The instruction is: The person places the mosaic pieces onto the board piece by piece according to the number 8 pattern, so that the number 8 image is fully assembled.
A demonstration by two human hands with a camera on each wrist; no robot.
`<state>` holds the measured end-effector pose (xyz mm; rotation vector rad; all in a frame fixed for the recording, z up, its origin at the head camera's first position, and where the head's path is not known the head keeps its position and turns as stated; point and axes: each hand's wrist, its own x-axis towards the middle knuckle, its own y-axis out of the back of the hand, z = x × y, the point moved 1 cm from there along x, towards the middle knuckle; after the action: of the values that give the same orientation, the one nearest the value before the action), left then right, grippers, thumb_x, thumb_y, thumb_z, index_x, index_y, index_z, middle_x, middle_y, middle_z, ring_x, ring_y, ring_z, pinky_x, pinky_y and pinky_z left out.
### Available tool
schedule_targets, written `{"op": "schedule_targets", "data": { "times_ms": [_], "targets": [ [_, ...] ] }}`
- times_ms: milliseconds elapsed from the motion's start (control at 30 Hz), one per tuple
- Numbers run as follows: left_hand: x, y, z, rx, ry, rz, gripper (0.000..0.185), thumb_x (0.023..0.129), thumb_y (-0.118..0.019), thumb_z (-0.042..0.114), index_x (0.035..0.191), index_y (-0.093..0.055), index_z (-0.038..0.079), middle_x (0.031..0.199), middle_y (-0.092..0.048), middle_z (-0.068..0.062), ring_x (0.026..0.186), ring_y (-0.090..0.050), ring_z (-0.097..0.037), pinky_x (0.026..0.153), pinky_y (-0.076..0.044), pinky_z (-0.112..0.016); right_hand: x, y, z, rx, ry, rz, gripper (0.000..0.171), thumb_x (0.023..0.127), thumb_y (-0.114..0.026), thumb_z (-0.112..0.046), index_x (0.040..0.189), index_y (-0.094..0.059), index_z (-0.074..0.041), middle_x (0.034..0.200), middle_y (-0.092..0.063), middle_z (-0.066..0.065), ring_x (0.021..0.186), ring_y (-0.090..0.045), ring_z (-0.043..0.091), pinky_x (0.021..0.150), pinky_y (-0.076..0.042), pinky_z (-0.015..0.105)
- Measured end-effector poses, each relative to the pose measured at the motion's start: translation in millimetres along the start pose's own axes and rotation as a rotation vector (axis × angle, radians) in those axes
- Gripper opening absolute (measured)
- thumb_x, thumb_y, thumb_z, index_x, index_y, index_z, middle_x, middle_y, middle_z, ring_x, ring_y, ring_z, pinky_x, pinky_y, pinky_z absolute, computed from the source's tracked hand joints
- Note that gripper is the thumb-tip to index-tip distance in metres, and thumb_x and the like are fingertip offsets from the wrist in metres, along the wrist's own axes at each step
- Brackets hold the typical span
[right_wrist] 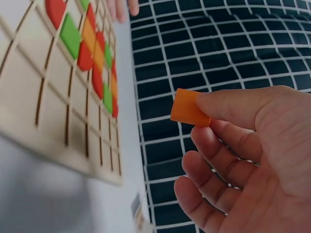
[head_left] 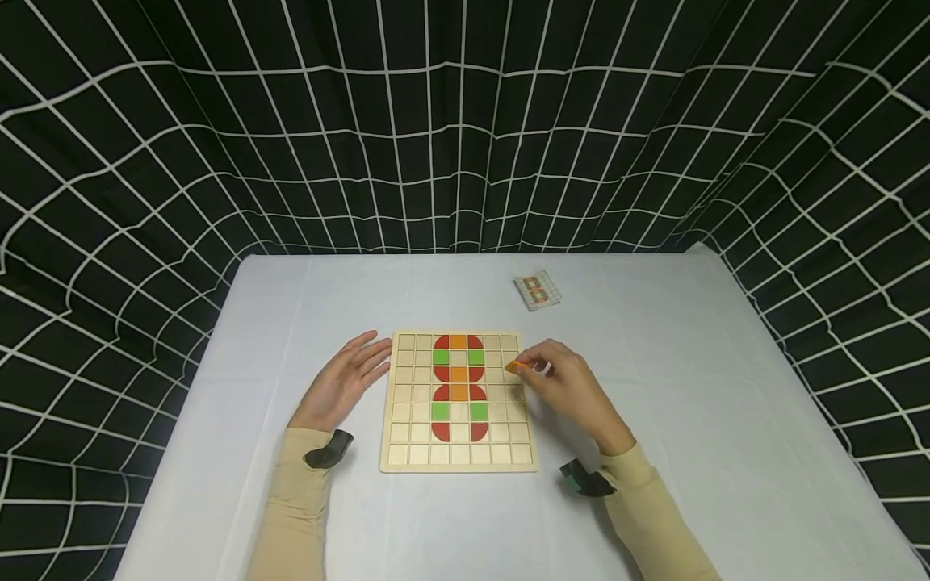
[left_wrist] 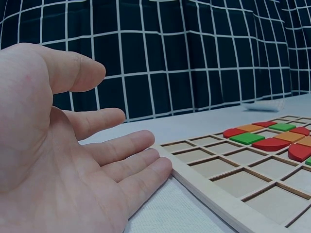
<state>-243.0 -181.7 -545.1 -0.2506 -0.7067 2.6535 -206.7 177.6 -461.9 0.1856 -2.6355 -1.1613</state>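
Between thumb and fingers, my right hand [head_left: 570, 387] pinches an orange square tile [right_wrist: 187, 107], held over the right side of a wooden grid board [head_left: 407, 456]. Red quarter-round tiles [head_left: 440, 432], green square tiles [head_left: 479, 411] and orange square tiles [head_left: 459, 392] sit in the board's middle columns, forming a figure like an 8. One bare cell lies between the two lowest red tiles. My left hand [head_left: 341, 387] rests at the board's left edge, palm turned up and inward, its fingers extended and holding nothing; its fingertips [left_wrist: 163, 167] are close to the rim.
Behind the board, toward the right, lies a small stack of pattern cards [head_left: 538, 290], the top one showing a similar figure. A white cloth covers the table [head_left: 654, 339]. Black curtains with a white grid [head_left: 465, 145] stand around its back and sides.
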Motion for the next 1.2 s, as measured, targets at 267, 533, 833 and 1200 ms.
{"op": "schedule_targets", "data": {
  "times_ms": [267, 533, 833, 1200],
  "targets": [
    [-0.4, -1.2, 0.8, 0.003, -0.006, -0.002, 0.054, 0.114, -0.024, 0.021, 0.161, -0.006, 0.0, 0.166, -0.016, -0.029, 0.157, -0.017, -0.039, 0.125, -0.036, -0.034, 1, -3, -17, 0.075, 0.031, -0.087, 0.011, 0.093, -0.074, -0.013, 0.104, -0.075, -0.013, 0.096, -0.069, -0.003, 0.089, -0.057, 0.013, 0.074, -0.054, 0.026],
    [0.1, -1.1, -0.1, -0.003, -0.007, 0.002, 0.054, 0.114, -0.024, 0.021, 0.161, -0.006, 0.0, 0.166, -0.016, -0.029, 0.157, -0.017, -0.039, 0.125, -0.036, -0.034, 0, -14, -30, 0.092, 0.048, -0.161, 0.009, 0.093, -0.074, -0.015, 0.102, -0.075, -0.014, 0.097, -0.068, -0.004, 0.091, -0.057, 0.014, 0.076, -0.054, 0.026],
    [0.9, -1.6, 0.1, 0.0, -0.01, 0.001, 0.054, 0.114, -0.024, 0.021, 0.161, -0.007, 0.001, 0.166, -0.017, -0.028, 0.157, -0.018, -0.038, 0.125, -0.036, -0.035, -3, -33, -37, 0.017, 0.085, -0.217, 0.006, 0.091, -0.077, -0.021, 0.096, -0.074, -0.019, 0.093, -0.067, -0.01, 0.087, -0.056, 0.009, 0.073, -0.053, 0.021],
    [0.7, -0.8, 0.1, -0.012, -0.01, -0.004, 0.054, 0.114, -0.024, 0.021, 0.161, -0.007, 0.001, 0.166, -0.016, -0.028, 0.157, -0.018, -0.039, 0.125, -0.035, -0.035, -10, -55, -40, -0.069, 0.095, -0.29, 0.004, 0.09, -0.078, -0.021, 0.091, -0.074, -0.021, 0.086, -0.064, -0.014, 0.086, -0.054, 0.007, 0.068, -0.048, 0.018]
  ]
}}
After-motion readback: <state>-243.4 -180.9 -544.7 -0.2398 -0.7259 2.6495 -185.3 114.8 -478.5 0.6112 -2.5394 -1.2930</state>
